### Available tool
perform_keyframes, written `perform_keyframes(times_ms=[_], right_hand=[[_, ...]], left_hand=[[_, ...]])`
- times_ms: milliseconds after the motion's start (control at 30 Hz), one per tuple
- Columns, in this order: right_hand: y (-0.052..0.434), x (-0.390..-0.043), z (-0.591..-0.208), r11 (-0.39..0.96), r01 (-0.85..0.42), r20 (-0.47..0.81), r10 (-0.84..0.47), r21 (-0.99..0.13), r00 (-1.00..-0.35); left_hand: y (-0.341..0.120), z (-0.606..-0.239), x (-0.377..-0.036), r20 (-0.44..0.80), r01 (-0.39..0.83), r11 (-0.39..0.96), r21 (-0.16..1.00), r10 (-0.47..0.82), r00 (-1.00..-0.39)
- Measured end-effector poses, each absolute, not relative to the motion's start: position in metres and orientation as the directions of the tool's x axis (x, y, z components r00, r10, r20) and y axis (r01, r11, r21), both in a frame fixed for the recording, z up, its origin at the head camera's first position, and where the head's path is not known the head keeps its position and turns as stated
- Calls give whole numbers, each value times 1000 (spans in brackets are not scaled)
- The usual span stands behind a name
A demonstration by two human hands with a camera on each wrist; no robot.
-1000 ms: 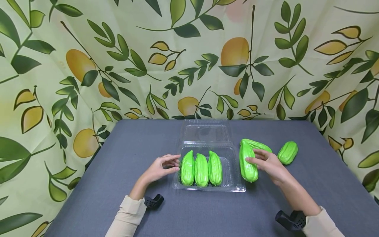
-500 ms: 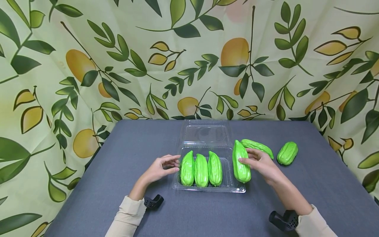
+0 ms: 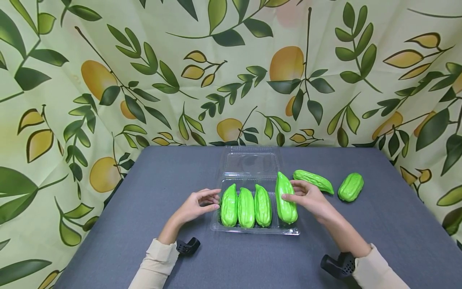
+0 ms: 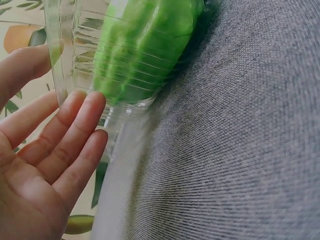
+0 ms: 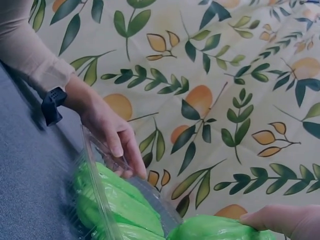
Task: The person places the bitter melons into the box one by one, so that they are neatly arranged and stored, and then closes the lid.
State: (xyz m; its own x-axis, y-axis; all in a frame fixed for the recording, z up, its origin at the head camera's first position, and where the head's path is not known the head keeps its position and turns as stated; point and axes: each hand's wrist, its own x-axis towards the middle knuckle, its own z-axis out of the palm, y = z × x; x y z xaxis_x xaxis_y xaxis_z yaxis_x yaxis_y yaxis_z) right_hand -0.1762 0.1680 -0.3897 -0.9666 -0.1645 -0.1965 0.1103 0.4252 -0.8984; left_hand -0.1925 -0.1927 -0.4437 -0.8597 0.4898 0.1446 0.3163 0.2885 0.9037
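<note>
A bright green ridged bitter gourd [image 3: 286, 198] is pinched between the thumb and fingers of my right hand [image 3: 312, 199], held over the right end of a clear plastic clamshell box [image 3: 252, 230]. Three more gourds lie side by side in the box, among them the left one [image 3: 229, 205] and the third one [image 3: 262, 205]. My left hand [image 3: 198, 205] rests at the box's left edge with fairly straight fingers; in the left wrist view its fingertips [image 4: 95, 102] touch the clear side wall. The right wrist view shows just the thumb [image 5: 280, 218] on the held gourd.
The box's lid [image 3: 250, 160] lies folded back behind it. Two loose gourds remain on the grey cloth-covered table [image 3: 173, 168]: a slanted one [image 3: 313, 180] behind my right hand and another [image 3: 351, 187] farther right. A leaf-patterned curtain [image 3: 231, 72] hangs behind.
My right hand has carried the gourd leftward, from beside the box to above its right end. The left hand and the gourds in the box have stayed put.
</note>
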Motion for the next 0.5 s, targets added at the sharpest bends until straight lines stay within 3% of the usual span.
perform_keyframes(times_ms=[500], right_hand=[[159,-179,-389,520,37,-140,-160,-853,-977]], left_hand=[[-193,-445,-193,144,316,287,904,492,-858]])
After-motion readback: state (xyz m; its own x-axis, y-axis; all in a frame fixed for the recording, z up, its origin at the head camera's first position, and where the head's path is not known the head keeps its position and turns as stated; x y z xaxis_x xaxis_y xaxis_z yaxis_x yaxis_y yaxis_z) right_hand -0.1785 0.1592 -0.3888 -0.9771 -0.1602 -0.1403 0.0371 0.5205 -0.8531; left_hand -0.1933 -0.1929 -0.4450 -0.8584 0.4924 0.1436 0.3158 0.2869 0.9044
